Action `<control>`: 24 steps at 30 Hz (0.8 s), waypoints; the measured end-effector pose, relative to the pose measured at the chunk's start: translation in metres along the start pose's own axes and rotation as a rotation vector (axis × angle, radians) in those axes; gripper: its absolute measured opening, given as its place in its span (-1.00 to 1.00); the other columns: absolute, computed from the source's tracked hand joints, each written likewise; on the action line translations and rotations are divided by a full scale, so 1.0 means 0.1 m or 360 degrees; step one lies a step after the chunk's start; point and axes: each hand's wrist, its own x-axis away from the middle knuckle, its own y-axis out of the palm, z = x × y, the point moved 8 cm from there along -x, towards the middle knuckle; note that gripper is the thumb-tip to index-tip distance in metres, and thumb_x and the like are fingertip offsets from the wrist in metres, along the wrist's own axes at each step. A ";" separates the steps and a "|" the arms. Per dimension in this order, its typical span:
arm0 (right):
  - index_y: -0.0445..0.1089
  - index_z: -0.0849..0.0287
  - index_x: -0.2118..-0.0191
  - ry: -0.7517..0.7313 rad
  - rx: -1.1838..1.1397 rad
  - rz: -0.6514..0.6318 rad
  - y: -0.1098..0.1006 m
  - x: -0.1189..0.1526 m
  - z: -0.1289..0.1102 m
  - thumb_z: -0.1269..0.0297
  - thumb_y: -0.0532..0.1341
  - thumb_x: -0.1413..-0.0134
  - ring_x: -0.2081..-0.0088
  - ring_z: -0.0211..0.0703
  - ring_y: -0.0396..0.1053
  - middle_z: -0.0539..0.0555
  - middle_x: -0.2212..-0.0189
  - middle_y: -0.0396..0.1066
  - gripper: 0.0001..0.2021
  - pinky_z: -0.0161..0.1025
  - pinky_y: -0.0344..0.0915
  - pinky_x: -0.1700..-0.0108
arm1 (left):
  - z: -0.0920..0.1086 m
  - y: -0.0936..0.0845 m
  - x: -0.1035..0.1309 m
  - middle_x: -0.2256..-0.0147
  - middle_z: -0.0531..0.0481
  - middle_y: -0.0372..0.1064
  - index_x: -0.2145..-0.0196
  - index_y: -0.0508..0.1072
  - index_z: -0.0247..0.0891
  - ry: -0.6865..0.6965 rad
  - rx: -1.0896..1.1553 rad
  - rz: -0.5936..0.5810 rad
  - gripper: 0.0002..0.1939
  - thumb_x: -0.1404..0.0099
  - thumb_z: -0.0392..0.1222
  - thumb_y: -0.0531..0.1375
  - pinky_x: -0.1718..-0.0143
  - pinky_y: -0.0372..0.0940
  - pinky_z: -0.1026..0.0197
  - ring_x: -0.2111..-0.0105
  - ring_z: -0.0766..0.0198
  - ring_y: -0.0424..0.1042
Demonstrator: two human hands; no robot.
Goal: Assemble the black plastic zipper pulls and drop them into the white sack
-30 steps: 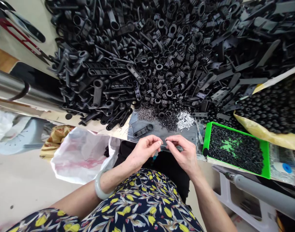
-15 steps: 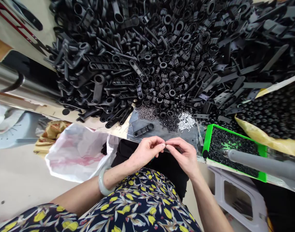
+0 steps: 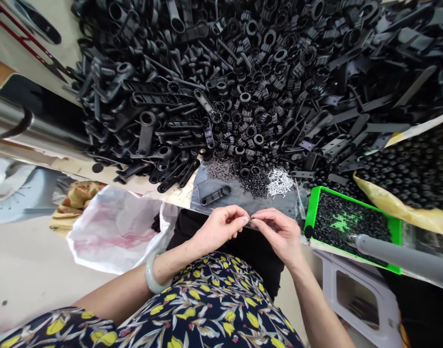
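Observation:
My left hand [image 3: 226, 223] and my right hand [image 3: 279, 232] meet fingertip to fingertip just past the table's front edge. Each is closed in a pinch of thumb and forefinger. Whatever lies between the fingertips is tiny and mostly covered, so its kind cannot be made out. Beyond my hands a black plastic handle piece [image 3: 216, 195] lies hollow side up on the grey mat [image 3: 243, 199]. Small heaps rest behind it: white metal pins [image 3: 280, 182], tiny black parts [image 3: 255, 184] and brownish small springs or screws [image 3: 220, 169].
A huge pile of black plastic handles [image 3: 147, 133] and rings [image 3: 258, 139] covers the table's back. At right, a green tray [image 3: 311, 212] holds small black and green bits, crossed by a grey rod [image 3: 391, 249]. A white bag [image 3: 101, 237] hangs at left; red scissors [image 3: 23, 36] lie far left.
My right hand has shifted slightly to the right, and its fingertips have parted a little from the left ones. The grey rod over the green tray has moved right.

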 end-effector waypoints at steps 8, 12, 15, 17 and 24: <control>0.51 0.09 0.08 -0.0539 0.0494 -0.0263 0.08 0.02 -0.27 0.45 0.27 -0.36 0.23 -0.24 0.60 0.04 0.19 0.63 -0.87 -0.35 0.48 0.17 | -0.01 -0.03 0.02 0.48 0.11 0.34 0.26 0.51 -0.29 0.0010 -0.0164 0.0039 -0.71 -0.37 0.02 0.22 0.50 0.19 0.35 0.55 0.42 0.29; 0.49 0.11 0.04 -0.0574 0.0521 -0.0318 0.11 0.06 -0.30 0.47 0.26 -0.37 0.19 -0.25 0.59 0.06 0.16 0.62 -0.85 -0.35 0.46 0.13 | -0.02 -0.05 0.04 0.48 0.10 0.37 0.30 0.53 -0.29 0.0017 -0.0232 0.0084 -0.74 -0.35 -0.02 0.23 0.48 0.21 0.35 0.54 0.41 0.32; 0.51 0.09 0.03 -0.0532 0.0436 -0.0331 0.12 0.08 -0.27 0.47 0.28 -0.36 0.18 -0.25 0.59 0.05 0.17 0.62 -0.83 -0.34 0.46 0.11 | -0.11 -0.03 0.04 0.52 0.10 0.37 0.31 0.52 -0.30 -0.0093 -0.0106 0.0046 -0.72 -0.30 0.02 0.29 0.53 0.19 0.35 0.57 0.41 0.31; 0.53 0.07 0.06 -0.0451 0.0321 -0.0304 0.11 0.07 -0.24 0.45 0.30 -0.35 0.21 -0.24 0.58 0.03 0.20 0.61 -0.85 -0.31 0.46 0.12 | -0.17 0.00 0.05 0.53 0.09 0.37 0.30 0.54 -0.31 -0.0188 0.0088 -0.0011 -0.66 -0.25 0.07 0.35 0.56 0.17 0.36 0.59 0.41 0.30; 0.60 0.06 0.21 -0.0045 -0.0098 -0.0004 0.08 0.07 -0.04 0.39 0.36 -0.28 0.30 -0.23 0.51 0.00 0.33 0.57 -0.92 -0.28 0.46 0.21 | -0.25 0.11 0.09 0.49 0.06 0.42 0.32 0.58 -0.36 -0.0349 0.0702 -0.0043 -0.55 -0.09 0.10 0.52 0.53 0.18 0.39 0.58 0.48 0.32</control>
